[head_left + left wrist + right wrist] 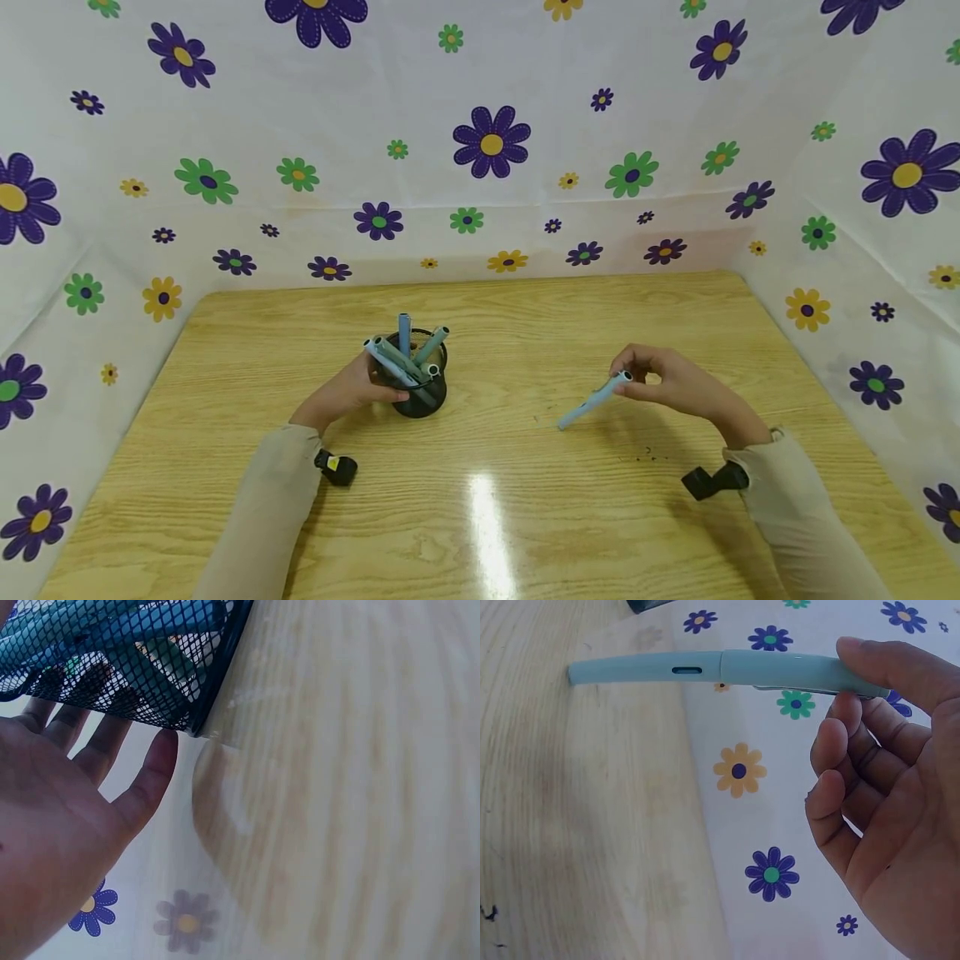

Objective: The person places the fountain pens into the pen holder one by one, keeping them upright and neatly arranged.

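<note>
At the left of the table, my left hand [356, 390] holds a black mesh pen holder [422, 407] by its side. Its fingers lie behind the mesh and its thumb is toward the front. In the left wrist view, the fingers and thumb rest along the pen holder's wall [154, 709]. Several blue and green pens [405, 333] lean out of it at different angles. On the right side, my right hand [671, 382] pinches a light blue capped pen [588, 407] near its cap end, between thumb and fingertips. The pen [645, 672] slants, its far end low over the wood.
The wooden table [495, 333] is backed by a white cloth [540, 183] with printed flowers, which also runs along both sides. Small dark specks [649, 455] lie on the wood near my right wrist. A black wrist camera [339, 468] sits on my left cuff, another wrist camera [712, 481] on the right.
</note>
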A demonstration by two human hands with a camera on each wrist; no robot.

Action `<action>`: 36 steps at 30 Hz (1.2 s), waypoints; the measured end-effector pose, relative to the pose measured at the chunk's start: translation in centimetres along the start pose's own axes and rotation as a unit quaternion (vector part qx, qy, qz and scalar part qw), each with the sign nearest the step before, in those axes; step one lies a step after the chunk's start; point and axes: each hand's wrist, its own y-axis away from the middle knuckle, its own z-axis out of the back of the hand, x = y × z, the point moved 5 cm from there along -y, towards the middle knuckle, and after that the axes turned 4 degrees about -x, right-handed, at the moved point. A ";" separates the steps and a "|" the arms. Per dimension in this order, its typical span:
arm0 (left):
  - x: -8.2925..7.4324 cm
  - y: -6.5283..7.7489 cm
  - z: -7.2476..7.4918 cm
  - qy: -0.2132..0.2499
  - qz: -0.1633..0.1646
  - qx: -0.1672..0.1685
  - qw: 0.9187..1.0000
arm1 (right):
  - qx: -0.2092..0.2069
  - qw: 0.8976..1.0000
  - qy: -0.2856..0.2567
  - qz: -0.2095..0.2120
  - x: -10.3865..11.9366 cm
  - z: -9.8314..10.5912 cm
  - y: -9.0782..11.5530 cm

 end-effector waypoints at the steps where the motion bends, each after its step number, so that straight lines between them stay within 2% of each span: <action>1: 0.0 0.0 0.0 0.000 0.000 0.000 1.000 | -0.001 1.000 0.002 0.004 0.1 0.1 -0.1; 10: 0.1 0.0 0.0 0.000 -0.004 0.001 1.000 | -0.004 0.999 0.003 0.033 1.5 0.6 -1.2; 21: 0.1 -0.1 0.0 -0.004 -0.012 0.002 1.000 | -0.011 0.999 0.026 0.027 3.4 1.3 -2.9; 29: 0.1 -0.1 0.2 -0.001 -0.015 0.004 1.000 | -0.014 0.998 0.020 0.062 5.3 1.6 -5.0; 36: 0.1 -0.1 0.1 -0.003 -0.015 0.005 1.000 | -0.007 0.998 0.009 0.063 6.7 1.4 -7.0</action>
